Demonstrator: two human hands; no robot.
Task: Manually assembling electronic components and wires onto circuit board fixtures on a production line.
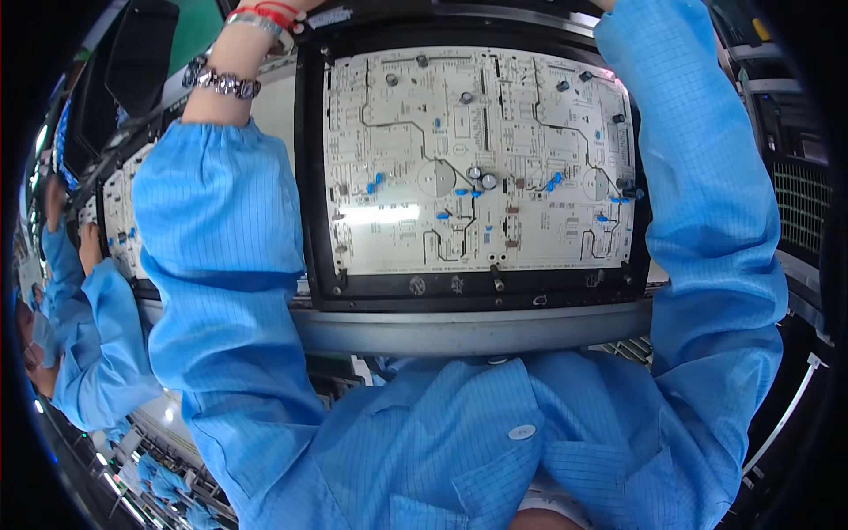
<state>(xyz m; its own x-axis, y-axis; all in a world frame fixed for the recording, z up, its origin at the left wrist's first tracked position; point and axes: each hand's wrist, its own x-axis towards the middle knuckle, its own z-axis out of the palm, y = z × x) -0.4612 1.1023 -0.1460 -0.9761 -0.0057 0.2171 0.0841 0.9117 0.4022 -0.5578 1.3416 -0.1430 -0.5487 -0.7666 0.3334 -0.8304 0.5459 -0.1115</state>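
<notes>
A white printed circuit board [424, 243] lies in a black carrier frame [548, 290] in front of me. It bears black traces, blue disc-shaped parts [375, 182] and dark round capacitors [488, 180]. Both my arms reach past the board to its far side. At the top rim, only the base of my left hand [303, 4] shows, beyond a wrist with bracelets. A sliver of my right hand [605, 4] appears above the blue sleeve, near the frame's far right. The fingers of both hands are cut off by the picture's upper edge, so anything they touch is hidden.
A metal rail [477, 331] runs along the frame's near edge. At the left, a co-worker in a blue sleeve [119, 305] has a hand [90, 247] by another white board [124, 216]. Dark racks [799, 208] stand on the right.
</notes>
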